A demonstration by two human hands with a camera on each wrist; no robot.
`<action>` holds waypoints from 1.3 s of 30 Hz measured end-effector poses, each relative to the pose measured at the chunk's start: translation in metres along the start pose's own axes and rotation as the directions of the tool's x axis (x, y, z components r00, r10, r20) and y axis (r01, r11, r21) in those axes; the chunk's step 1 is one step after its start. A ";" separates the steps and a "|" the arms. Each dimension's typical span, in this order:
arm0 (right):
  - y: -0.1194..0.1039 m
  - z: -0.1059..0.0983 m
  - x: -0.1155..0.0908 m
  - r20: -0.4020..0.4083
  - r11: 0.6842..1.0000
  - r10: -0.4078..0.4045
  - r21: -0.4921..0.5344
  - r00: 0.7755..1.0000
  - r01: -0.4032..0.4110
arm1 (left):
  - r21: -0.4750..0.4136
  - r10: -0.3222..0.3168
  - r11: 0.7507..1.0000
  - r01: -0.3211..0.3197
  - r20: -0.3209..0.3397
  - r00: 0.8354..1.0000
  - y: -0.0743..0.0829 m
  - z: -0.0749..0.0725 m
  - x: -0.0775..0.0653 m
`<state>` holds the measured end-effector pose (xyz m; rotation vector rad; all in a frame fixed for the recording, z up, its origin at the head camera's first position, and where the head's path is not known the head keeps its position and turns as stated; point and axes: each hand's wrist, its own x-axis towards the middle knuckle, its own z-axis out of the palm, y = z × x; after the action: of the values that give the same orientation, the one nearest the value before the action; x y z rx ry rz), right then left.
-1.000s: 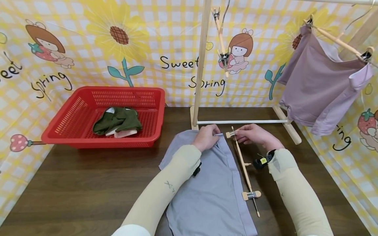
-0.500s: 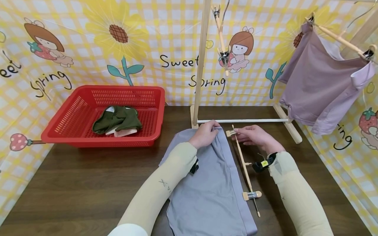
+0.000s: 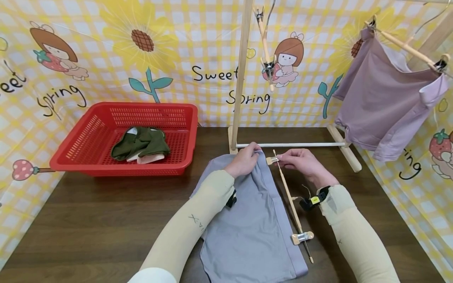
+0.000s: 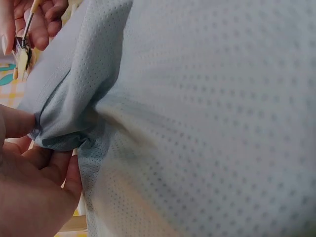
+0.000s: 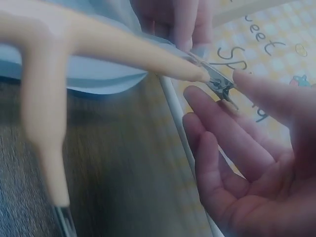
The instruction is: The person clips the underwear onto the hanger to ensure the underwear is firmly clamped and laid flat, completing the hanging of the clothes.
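A grey garment with a wide waistband point(image 3: 279, 212) lies on the table. My left hand point(image 3: 245, 161) pinches its far waistband corner between thumb and fingers; in the left wrist view the perforated cloth point(image 4: 197, 98) bunches there. To its right lies a wooden clip hanger point(image 3: 288, 192), roughly alongside the waistband. My right hand point(image 3: 301, 163) pinches the hanger's far clip point(image 3: 272, 160), which is beside the waistband corner. In the right wrist view, thumb and fingertips hold the metal clip point(image 5: 219, 85). The near clip point(image 3: 302, 237) lies by the waistband's lower part, with no hand on it.
A red basket point(image 3: 124, 169) at the left holds a dark green garment point(image 3: 141, 143) and something pale pink. Behind stands a rack with a wooden post point(image 3: 242, 78) and white bar point(image 3: 290, 145). From it hang another clip hanger point(image 3: 265, 47) and mauve shorts point(image 3: 382, 94).
My left hand has lifted the waistband corner slightly and shifted left and away from me. My right hand has brought the far clip left, nearer the waistband; the hanger has tilted with it.
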<state>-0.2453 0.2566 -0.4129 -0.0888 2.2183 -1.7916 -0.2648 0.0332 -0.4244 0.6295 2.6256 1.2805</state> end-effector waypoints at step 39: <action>-0.006 0.008 -0.002 -0.098 0.999 0.039 -0.025 0.994 -0.042 | 0.269 0.025 0.963 -0.024 0.002 1.000 -0.011 -0.021 -0.005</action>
<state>-0.2423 0.2480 -0.4084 0.0384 2.2944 -1.7805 -0.2700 0.0101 -0.4201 0.7012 2.8262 0.9349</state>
